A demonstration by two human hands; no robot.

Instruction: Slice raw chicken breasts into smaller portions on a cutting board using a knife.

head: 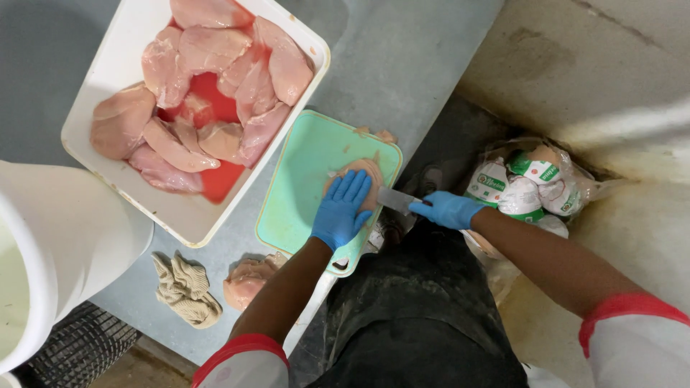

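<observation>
My left hand [341, 208], in a blue glove, presses flat on a raw chicken breast [365, 171] lying on a mint green cutting board [302, 179]. My right hand [447, 210], also in a blue glove, grips a knife [397, 199] whose blade enters the side of the breast from the right, level with the board. Small scraps of meat [377, 134] lie at the board's far edge.
A white tray [115, 65] of several raw breasts in red liquid sits far left. A white bucket [65, 237], a beige rag [185, 287] and another piece of chicken [248, 280] lie near the table's front. A plastic bag of packaged chickens [528, 187] rests on the floor at right.
</observation>
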